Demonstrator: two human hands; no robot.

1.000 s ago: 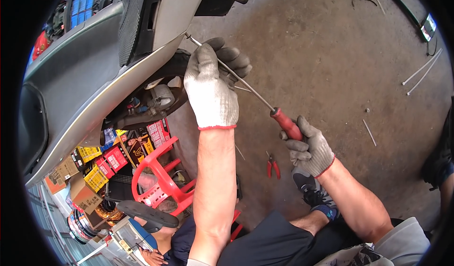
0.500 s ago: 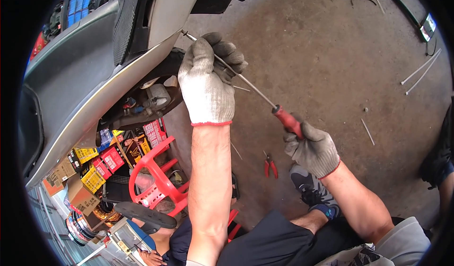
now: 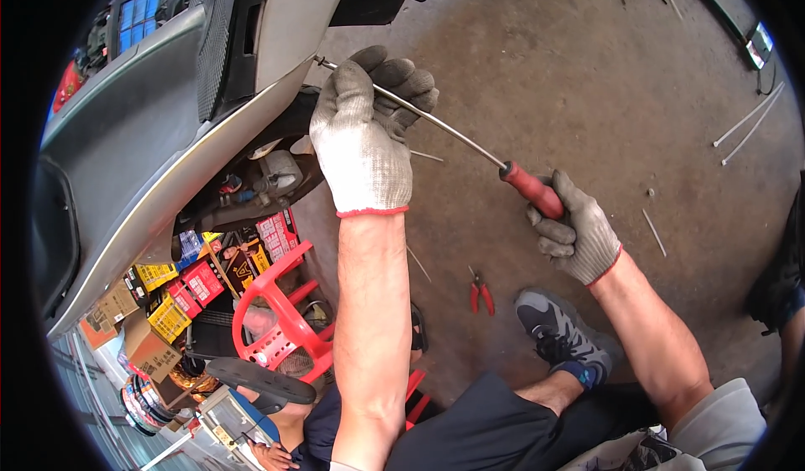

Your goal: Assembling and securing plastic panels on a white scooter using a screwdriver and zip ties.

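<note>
My right hand (image 3: 579,232), in a grey-palmed work glove, grips the butt of a long screwdriver's red handle (image 3: 535,190). Its metal shaft slants up and left to the edge of a pale grey vehicle body panel (image 3: 210,127). Near the tip, my gloved left hand (image 3: 365,127) is curled about the shaft, thumb on one side and fingers on the other. A small dark screw or clip (image 3: 322,62) shows where the tip meets the panel edge; exact contact cannot be made out.
Red-handled pliers (image 3: 480,293) lie on the concrete floor near my shoe (image 3: 562,333). White cable ties (image 3: 750,123) are scattered at right. A red plastic chair (image 3: 281,316), stacked boxes (image 3: 172,316) and another person's hand (image 3: 272,456) are at lower left. Someone's dark shoe (image 3: 776,295) is far right.
My right hand and the screwdriver handle have shifted right and slightly down in the picture, and the right-hand fingers have changed position. My left hand stays at the shaft, moved slightly left.
</note>
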